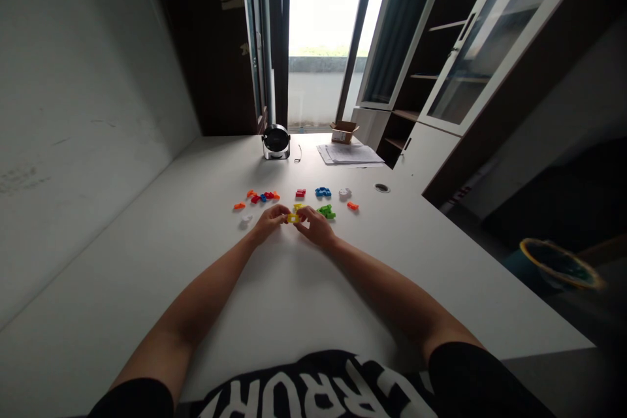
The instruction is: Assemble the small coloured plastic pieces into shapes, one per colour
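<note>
Between my two hands is a small yellow plastic piece point(292, 218) with a light opening in its middle. My left hand point(270, 221) pinches its left side, fingers closed. From the right, my right hand point(316, 225) has its fingers closed on the same piece. Just behind it, another yellow piece point(298, 207) shows in part past my right fingers. Green pieces point(326, 211) lie right beside my right hand. A white piece point(245, 221) rests to the left of my left hand.
Red point(300, 193), blue point(322, 192), white point(345, 194) and orange pieces point(353, 206) lie beyond my hands, with a mixed group point(263, 196) at left. Farther back are a round black device point(276, 142), papers point(353, 154) and a cardboard box point(343, 132). A cable hole point(382, 188) sits at right.
</note>
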The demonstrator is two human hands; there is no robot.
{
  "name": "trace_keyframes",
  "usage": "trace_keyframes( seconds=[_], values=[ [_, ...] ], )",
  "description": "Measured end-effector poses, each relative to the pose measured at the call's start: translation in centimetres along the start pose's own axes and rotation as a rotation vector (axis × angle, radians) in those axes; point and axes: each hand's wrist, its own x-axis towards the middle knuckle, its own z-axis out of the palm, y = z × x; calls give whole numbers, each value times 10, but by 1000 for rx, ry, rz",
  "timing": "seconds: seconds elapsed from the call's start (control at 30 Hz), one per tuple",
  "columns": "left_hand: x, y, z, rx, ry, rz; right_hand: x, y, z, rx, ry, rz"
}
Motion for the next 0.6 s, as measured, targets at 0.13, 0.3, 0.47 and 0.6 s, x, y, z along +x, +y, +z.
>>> trace_keyframes(
  seconds=[0.13, 0.3, 0.47, 0.6],
  values=[
    [1, -1, 0, 24, 18, -4, 0, -1, 0, -3, -12, 0],
    [1, 0, 0, 34, 32, -18, 0, -1, -1, -7, -26, -7],
    [0, 3, -1, 29, 29, -39, 0, 0, 0, -8, -25, -12],
    [0, 5, -1, 31, -1, -46, 0, 1, 0, -1, -20, -12]
  ],
)
